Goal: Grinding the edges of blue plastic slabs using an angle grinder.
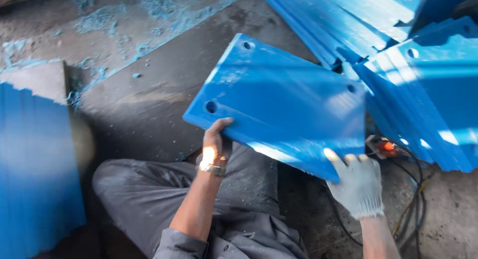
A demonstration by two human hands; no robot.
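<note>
A thick blue plastic plate (284,97) with round holes near its corners is held tilted above the floor and my lap. My left hand (216,142), bare with a wristwatch, grips its near edge close to a corner hole. My right hand (356,182), in a white knit glove, holds the plate's near right corner from below. My grey-trousered legs are folded under the plate.
Several more blue plates (423,84) lie stacked at the right and upper right. Another blue stack (35,174) stands at the left. Blue shavings (104,20) litter the dark floor. A small tool with an orange part (386,148) and black cables (413,189) lie beside my right hand.
</note>
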